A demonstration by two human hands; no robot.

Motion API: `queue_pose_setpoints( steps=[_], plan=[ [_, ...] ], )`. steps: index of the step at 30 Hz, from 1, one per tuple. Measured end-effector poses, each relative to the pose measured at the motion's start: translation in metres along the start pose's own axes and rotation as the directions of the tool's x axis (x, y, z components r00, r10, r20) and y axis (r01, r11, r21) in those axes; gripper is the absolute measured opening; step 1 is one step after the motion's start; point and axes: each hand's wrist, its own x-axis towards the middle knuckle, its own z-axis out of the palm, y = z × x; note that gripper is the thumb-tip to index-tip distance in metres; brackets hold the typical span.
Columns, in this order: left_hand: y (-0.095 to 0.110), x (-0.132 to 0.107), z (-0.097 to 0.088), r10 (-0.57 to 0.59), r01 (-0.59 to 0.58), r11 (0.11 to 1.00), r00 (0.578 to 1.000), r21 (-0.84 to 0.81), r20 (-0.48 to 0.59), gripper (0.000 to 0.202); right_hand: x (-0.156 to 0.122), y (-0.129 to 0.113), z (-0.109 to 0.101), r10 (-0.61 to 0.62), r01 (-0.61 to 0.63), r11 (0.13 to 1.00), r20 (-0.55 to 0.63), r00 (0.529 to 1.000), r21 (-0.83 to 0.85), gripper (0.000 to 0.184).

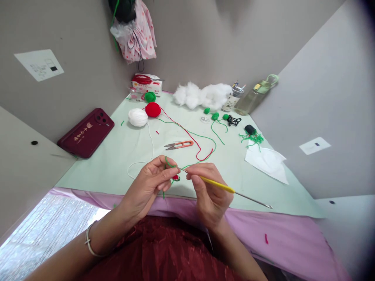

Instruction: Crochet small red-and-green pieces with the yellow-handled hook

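Note:
My left hand (155, 179) pinches a small red and green crochet piece (176, 178), mostly covered by the fingers. Green yarn loops over the left index finger, and a short green tail hangs below the hand. In my right hand (209, 191) is a crochet hook (218, 184) with a yellow grip, held like a pen. Its thin metal tip meets the piece at the left fingertips, while the other hooked end points out to the right. Orange-handled thread snips (179, 145) lie on the table just beyond my hands.
Yarn balls in white (138, 117), red (152, 110) and green (150, 97) sit at the back left, their strands trailing forward. White stuffing (202, 96), a bottle (254, 97) and a pen cup (232, 99) stand behind. A phone (86, 133) leans at left; white paper (265, 162) lies right.

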Motion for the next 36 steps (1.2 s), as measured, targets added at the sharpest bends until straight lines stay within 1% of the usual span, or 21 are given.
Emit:
queue_pose_setpoints(
  steps=[4,8,14,18,25,27,31,33,36],
  plan=[
    [-0.0005,-0.0013,0.0009,-0.023,0.023,1.000,1.000,0.004,0.003,0.024,-0.0009,0.0011,0.0025,-0.006,0.006,1.000,-0.001,1.000,-0.001,0.027],
    [-0.0008,-0.0022,0.0037,-0.054,0.054,0.999,0.998,0.000,0.019,0.027,-0.0012,0.0018,0.0050,-0.018,0.018,0.999,-0.033,0.999,-0.027,0.027],
    [-0.0028,-0.0035,0.0030,-0.040,0.040,0.999,0.999,0.001,0.028,0.024,-0.0024,0.0031,0.0047,0.003,-0.004,1.000,-0.056,0.998,-0.017,0.027],
    [-0.0049,-0.0043,0.0004,-0.037,0.037,0.999,0.999,-0.012,0.040,0.021,-0.0019,0.0038,0.0040,0.044,-0.044,0.999,-0.069,0.997,-0.002,0.026],
    [-0.0045,-0.0047,-0.0010,-0.082,0.083,0.996,0.996,-0.039,0.018,0.017,-0.0004,0.0039,0.0036,0.111,-0.106,0.992,-0.080,0.991,0.063,0.022],
    [-0.0043,-0.0044,-0.0012,-0.087,0.088,0.995,0.996,-0.049,0.012,0.016,0.0001,0.0033,0.0030,0.108,-0.104,0.994,-0.099,0.989,0.044,0.022],
    [-0.0044,-0.0039,-0.0020,-0.093,0.092,0.994,0.996,-0.065,-0.005,0.015,0.0005,0.0007,-0.0001,0.067,-0.068,0.998,-0.145,0.987,-0.003,0.022],
    [-0.0043,-0.0038,-0.0019,-0.095,0.094,0.993,0.995,-0.071,-0.010,0.015,-0.0001,-0.0009,-0.0020,0.054,-0.055,0.999,-0.129,0.990,-0.001,0.023],
    [-0.0034,-0.0037,-0.0007,-0.095,0.094,0.993,0.995,-0.077,-0.012,0.016,-0.0011,-0.0032,-0.0037,0.045,-0.046,0.999,-0.061,0.997,-0.011,0.024]
  ],
)
